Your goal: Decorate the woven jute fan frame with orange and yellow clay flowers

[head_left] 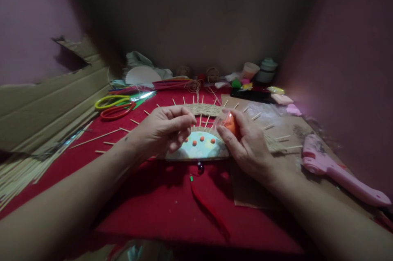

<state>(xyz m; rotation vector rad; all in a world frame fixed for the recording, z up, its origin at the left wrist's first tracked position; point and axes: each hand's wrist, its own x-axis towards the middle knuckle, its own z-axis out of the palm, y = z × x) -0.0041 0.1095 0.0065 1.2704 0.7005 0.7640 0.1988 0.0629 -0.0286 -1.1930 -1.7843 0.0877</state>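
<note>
Head view: right hand [245, 140] grips soft orange clay lump [231, 123]; left hand [164, 130] fingertips pinched shut over woven, stick-rimmed disc [199, 146].

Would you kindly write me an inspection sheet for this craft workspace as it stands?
Surface: red cloth, brown board at right.
Job's things: woven disc ringed with sticks, orange dots on its centre; orange lump.
Clutter: scissors, pink glue gun, pots at back.
Hands: left hand pinched, contents unclear; right hand holds the orange lump.
Cables: nothing seen.
Surroundings: cardboard at left, dim walls.
</note>
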